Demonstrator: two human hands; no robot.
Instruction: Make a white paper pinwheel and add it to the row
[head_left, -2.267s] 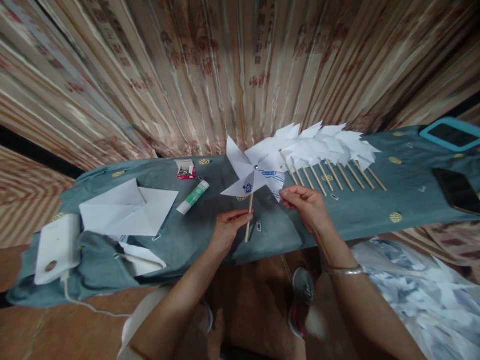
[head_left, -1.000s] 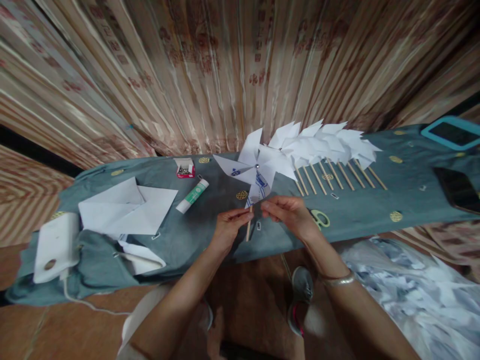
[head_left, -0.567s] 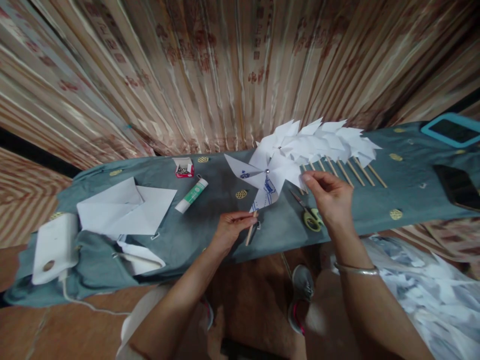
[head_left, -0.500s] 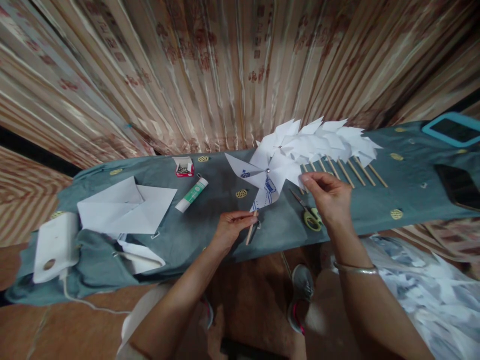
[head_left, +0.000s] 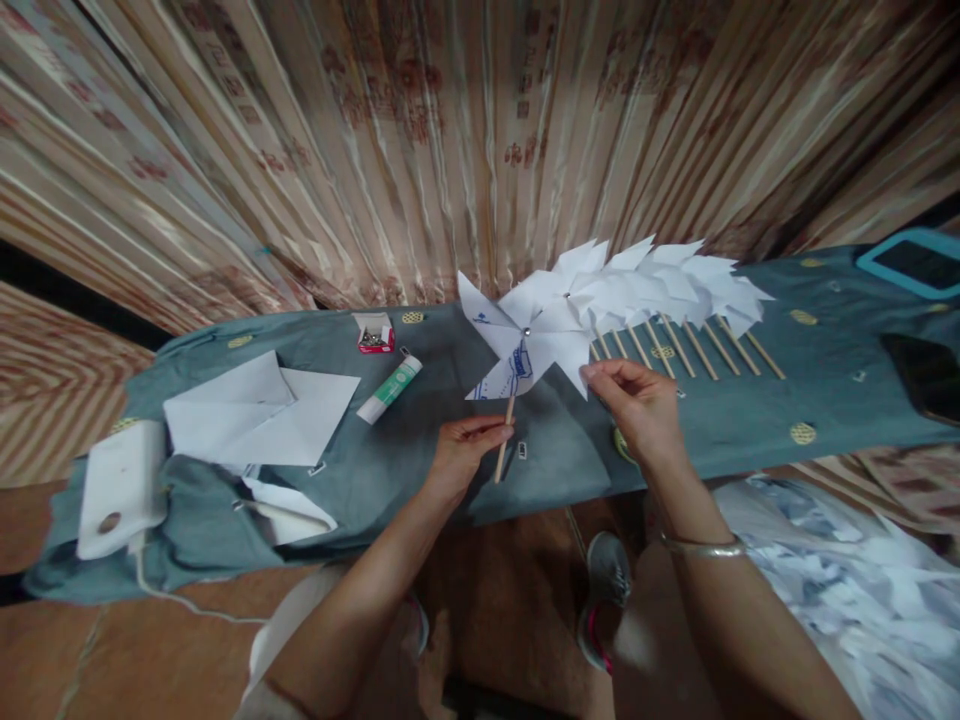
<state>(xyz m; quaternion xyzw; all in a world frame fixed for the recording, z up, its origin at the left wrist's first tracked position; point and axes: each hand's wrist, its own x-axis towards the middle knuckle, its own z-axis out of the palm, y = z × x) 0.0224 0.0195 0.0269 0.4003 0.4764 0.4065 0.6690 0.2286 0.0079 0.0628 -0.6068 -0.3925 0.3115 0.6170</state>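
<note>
A white paper pinwheel [head_left: 555,345] with blue print on its blades and a metal tack at its centre is held up over the table. My left hand [head_left: 461,458] is closed on its wooden stick [head_left: 502,460], pinching it below the blades. My right hand [head_left: 643,408] has its thumb and fingertips together at the tip of the lower right blade. Behind it lies an overlapping row of finished-looking white pinwheels [head_left: 667,280], their sticks pointing toward me. Scissors [head_left: 622,445] with a yellow-green handle are mostly hidden behind my right hand.
On the grey-green cloth [head_left: 420,460] lie a glue stick [head_left: 391,390], a red box of tacks [head_left: 375,335], folded white paper [head_left: 255,410], a pen [head_left: 285,515] and a white corded device [head_left: 122,490]. A dark phone [head_left: 926,375] and blue-framed device [head_left: 915,262] lie right. A bag of paper [head_left: 847,580] stands below.
The pinwheel's blades have turned, and its head sits slightly further left and higher. My right hand has moved a little left and down with the blade tip, now covering more of the scissors.
</note>
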